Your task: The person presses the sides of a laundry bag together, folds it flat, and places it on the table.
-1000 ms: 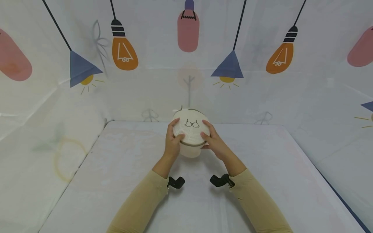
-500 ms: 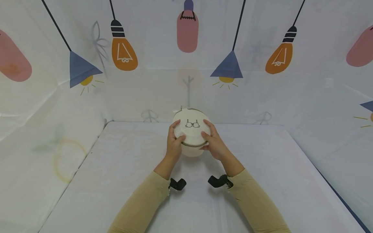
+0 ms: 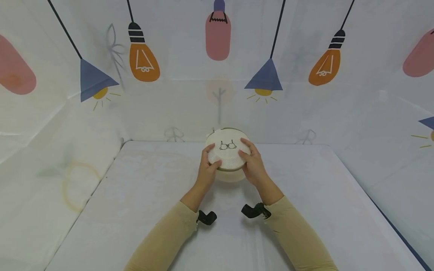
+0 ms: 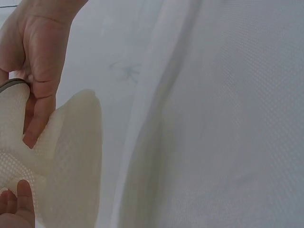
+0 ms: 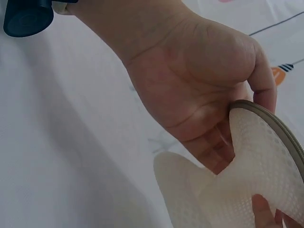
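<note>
Between my two hands is a round cream mesh laundry bag (image 3: 230, 158), with a small line drawing of a bra on its top face. A grey-brown zip (image 5: 276, 124) runs round its rim. My left hand (image 3: 207, 169) grips the left side, thumb on the face and other fingers round the side and beneath. On the opposite side my right hand (image 3: 255, 165) grips it the same way. Both wrist views show the mesh underside (image 4: 76, 156) bulging below the zip, with fingertips pressed against it. The bag is held over the far middle of the table.
A white-covered table (image 3: 152, 226) lies beneath both forearms. Behind and beside it hang white cloth walls (image 3: 186, 101) printed with lamps and bulbs. A black camera mount (image 3: 207, 217) sticks out at the left wrist, another black mount (image 3: 252, 210) at the right.
The bag has shifted slightly right and down with my hands, and less of its underside shows below the zip. Both hands keep their grip.
</note>
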`<state>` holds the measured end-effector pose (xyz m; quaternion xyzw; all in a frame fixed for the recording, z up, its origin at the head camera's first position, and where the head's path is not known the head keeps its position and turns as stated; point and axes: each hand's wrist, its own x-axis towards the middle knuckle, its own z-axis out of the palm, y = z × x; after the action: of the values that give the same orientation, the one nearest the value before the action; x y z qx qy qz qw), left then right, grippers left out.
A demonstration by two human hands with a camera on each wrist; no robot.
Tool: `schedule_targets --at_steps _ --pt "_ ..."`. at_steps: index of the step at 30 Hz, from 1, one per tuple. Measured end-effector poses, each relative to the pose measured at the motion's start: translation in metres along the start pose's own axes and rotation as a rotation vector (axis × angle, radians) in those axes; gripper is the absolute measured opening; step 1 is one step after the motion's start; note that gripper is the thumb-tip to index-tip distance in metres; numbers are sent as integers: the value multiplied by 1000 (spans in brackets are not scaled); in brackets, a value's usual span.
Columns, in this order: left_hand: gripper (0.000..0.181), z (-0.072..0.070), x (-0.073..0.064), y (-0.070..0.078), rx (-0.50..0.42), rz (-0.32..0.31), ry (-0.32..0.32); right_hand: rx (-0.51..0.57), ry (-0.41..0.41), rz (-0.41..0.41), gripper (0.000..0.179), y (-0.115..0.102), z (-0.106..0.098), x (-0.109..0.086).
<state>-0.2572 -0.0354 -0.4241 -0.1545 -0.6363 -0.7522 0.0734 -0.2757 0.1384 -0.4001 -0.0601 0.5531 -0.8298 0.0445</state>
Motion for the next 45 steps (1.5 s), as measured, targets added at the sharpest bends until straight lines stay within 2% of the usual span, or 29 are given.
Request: schedule_targets --at_steps 4,9,14,20,23,28,36,41,45 --pt "65 4 -8 16 -7 18 -11 34 6 -28 52 0 0 0" --pt "65 3 -9 16 -12 13 -15 68 17 -32 50 1 -2 1" --pt "64 -4 -5 13 -15 11 -3 64 13 -12 49 1 -4 2" --pt "63 -19 11 -14 -55 -16 -21 82 -5 13 49 0 -6 1" --pt "59 -27 17 -22 -16 -51 -37 98 -21 27 50 0 -7 1" --pt "58 -37 23 -23 32 -81 -62 103 -59 73 50 -1 -8 2" --pt "60 -48 26 -26 3 -99 -109 89 -83 138 50 0 -11 4" --pt "60 -47 24 -26 -24 -110 -128 109 -67 154 48 1 -12 5" --pt "60 -42 20 -20 -27 -110 -120 111 -69 155 49 1 -12 6"
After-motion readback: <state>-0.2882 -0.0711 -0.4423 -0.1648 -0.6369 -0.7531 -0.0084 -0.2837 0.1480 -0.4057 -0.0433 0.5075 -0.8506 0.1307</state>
